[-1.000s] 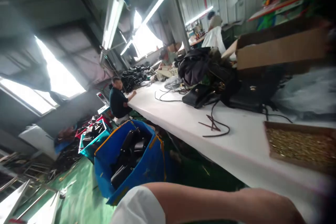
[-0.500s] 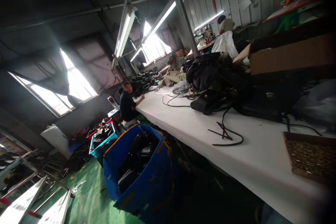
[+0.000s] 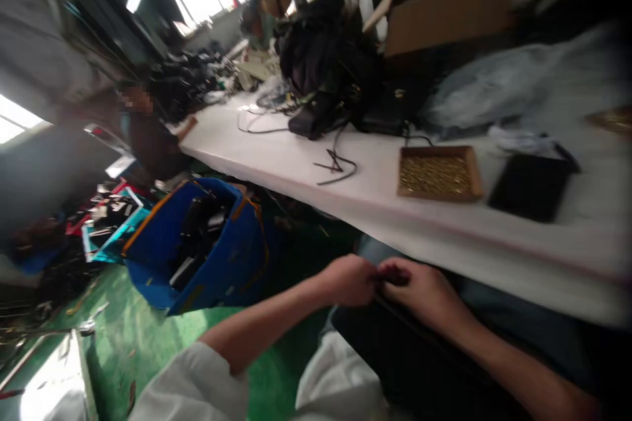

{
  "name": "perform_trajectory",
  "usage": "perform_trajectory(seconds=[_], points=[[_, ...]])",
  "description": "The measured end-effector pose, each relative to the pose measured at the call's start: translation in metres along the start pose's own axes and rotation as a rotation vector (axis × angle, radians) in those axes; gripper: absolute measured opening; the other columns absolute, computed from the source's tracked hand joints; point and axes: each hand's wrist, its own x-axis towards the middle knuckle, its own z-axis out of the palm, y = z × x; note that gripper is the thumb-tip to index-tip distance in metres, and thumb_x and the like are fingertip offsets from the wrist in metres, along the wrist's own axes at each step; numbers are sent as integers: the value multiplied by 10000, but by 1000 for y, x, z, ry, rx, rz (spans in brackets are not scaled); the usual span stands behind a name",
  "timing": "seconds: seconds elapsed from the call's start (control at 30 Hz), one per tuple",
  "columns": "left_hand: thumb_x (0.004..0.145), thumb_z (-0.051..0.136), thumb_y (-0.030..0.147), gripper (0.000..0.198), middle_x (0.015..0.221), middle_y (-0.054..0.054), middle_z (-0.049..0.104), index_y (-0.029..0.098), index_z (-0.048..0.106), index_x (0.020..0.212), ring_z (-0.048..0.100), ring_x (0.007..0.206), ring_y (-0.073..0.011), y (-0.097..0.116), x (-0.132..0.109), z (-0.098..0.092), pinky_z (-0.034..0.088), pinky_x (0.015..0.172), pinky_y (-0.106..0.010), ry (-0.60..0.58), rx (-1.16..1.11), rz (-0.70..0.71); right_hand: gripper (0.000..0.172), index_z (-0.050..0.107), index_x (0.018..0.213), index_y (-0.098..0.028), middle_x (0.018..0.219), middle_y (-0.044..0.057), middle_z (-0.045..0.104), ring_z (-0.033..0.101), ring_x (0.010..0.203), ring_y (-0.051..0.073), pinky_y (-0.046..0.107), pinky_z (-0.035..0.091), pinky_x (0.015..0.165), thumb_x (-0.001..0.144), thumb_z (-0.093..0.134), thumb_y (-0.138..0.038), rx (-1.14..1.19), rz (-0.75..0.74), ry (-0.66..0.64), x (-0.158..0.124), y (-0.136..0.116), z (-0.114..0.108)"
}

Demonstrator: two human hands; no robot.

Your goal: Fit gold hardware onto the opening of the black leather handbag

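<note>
My left hand (image 3: 348, 279) and my right hand (image 3: 422, 289) meet in my lap, just below the white table's front edge (image 3: 444, 237). Both are closed in a pinch on the top edge of a flat black piece (image 3: 395, 348) that lies across my knees. The picture is blurred, so what sits between the fingertips is unclear. On the table above them stands a shallow brown tray of small brass parts (image 3: 437, 174), with a flat black panel (image 3: 528, 185) to its right.
Black bags (image 3: 330, 59) and loose straps (image 3: 336, 164) pile at the table's far end beside a cardboard box (image 3: 449, 10). A blue bin of black items (image 3: 197, 243) stands on the green floor at left. Another person (image 3: 148, 135) sits at the far table end.
The camera has swung down from the hall to my lap. Both hands have come into view and closed together on the black piece.
</note>
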Motion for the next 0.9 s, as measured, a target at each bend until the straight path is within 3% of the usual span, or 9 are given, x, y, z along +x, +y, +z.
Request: perform_trajectory(seconds=[0.1,0.4,0.6,0.77,0.9], points=[[909,572,124,245,883,-82,808,170,812,921,712,793,-220,-12,4,0,459,681,-299,55,-119,62,220,830,952,-265,938,12,855,826,915,270,324,624,816,748,752,-237,60,133,-73,-5,17,3],[906,615,146,201,764,-19,733,156,810,861,615,716,-173,-24,17,13,374,623,-287,119,-276,68,227,845,988,-250,951,4,854,809,876,226,299,624,806,775,771,-224,56,178,-86,2,29,3],[908,632,155,191,781,-27,754,158,814,849,641,737,-178,-27,23,18,399,645,-284,140,-315,92,236,849,1015,-250,972,14,861,811,860,237,324,658,842,793,776,-215,32,177,-95,2,36,1],[901,663,158,174,790,-44,764,182,833,875,675,760,-208,-22,23,19,389,630,-288,151,-257,5,255,846,1043,-262,1025,25,868,825,915,255,343,666,871,811,764,-196,35,166,-102,-1,27,-1],[885,654,120,184,776,-54,761,173,828,856,677,744,-213,-19,23,21,389,620,-294,161,-263,13,224,839,1035,-255,1030,36,868,827,925,261,346,663,858,821,782,-217,5,178,-93,-3,21,-1]])
